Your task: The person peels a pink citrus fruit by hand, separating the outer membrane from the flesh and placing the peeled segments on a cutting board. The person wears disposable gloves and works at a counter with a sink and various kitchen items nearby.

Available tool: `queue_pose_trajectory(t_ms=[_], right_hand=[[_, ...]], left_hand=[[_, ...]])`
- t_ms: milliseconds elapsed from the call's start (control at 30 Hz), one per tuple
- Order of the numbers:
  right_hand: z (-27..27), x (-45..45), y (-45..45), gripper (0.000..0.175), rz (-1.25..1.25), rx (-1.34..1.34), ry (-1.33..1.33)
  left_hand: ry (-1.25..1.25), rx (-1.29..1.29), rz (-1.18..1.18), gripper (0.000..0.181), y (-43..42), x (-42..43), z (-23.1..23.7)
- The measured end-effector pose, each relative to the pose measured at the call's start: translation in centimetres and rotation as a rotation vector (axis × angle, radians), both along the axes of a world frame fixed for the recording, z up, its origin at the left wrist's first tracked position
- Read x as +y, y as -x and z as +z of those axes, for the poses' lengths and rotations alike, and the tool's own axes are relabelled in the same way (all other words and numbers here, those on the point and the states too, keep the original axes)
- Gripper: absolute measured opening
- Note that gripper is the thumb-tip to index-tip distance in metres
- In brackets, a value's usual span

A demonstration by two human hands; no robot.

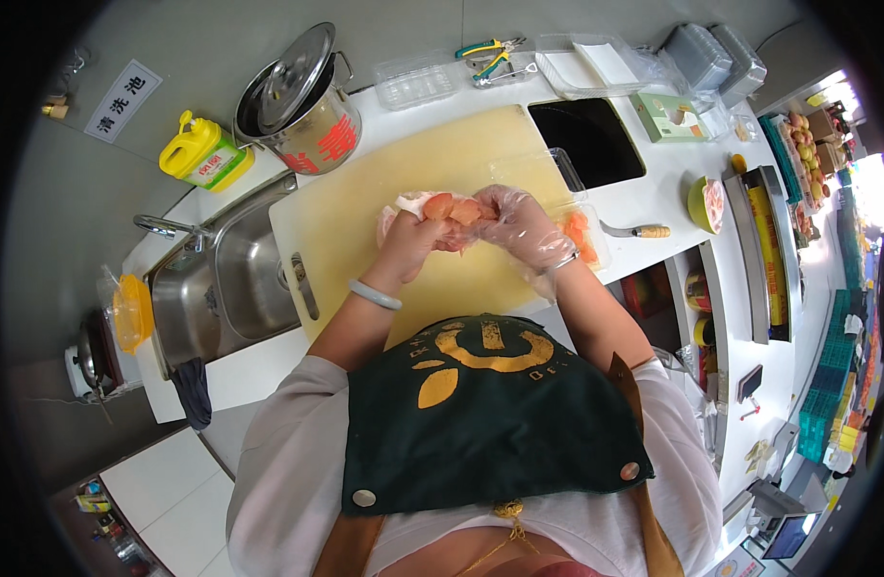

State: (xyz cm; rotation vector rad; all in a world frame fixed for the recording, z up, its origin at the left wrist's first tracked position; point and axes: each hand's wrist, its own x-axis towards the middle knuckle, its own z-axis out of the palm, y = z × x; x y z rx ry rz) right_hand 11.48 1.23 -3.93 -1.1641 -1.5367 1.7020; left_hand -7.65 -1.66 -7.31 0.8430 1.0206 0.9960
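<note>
My left hand (411, 241), bare with a pale bangle at its wrist, grips a piece of peeled pomelo or grapefruit (449, 209) with orange-pink flesh and whitish skin. My right hand (518, 220), in a clear plastic glove, pinches the fruit's right side. Both hands are above a large yellowish cutting board (413, 159). Just beyond my right wrist stands a clear plastic container (602, 252) with orange-pink fruit pieces (577, 236) in it. A knife with a wooden handle (651, 231) lies to the right of that container. My fingertips are partly hidden by the fruit and glove.
A double steel sink (254, 274) with a faucet (164, 226) is at left. Behind the board are a lidded steel bucket (312, 122), a yellow jug (206, 155), clear trays (418, 81) and pliers (489, 58). A dark square opening (586, 141) and a halved fruit (705, 205) are at right.
</note>
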Motion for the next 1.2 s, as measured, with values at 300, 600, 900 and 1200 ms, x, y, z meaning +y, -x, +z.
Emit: queue_pose_trajectory(t_ms=[300,600,900,1200], right_hand=[[1.2,-1.5,-2.0,0.021,-0.137,0.449,0.521],[-0.7,-0.3,-9.2,0.024,-0.408,0.184,0.356],[-9.9,-0.2,-18.1,0.027,-0.272,-0.860,-0.169],[-9.1,-0.5,-18.8,0.022,-0.390,-0.740,-0.091]], left_hand=[[0.042,-0.384,-0.157,0.026,-0.8,0.4,1.2],[0.009,-0.196,-0.202,0.029,1.2,1.3,-0.9],[0.078,-0.143,-0.077,0.029,0.2,1.2,0.9],[0.119,-0.055,-0.032,0.027,-1.0,1.2,0.6]])
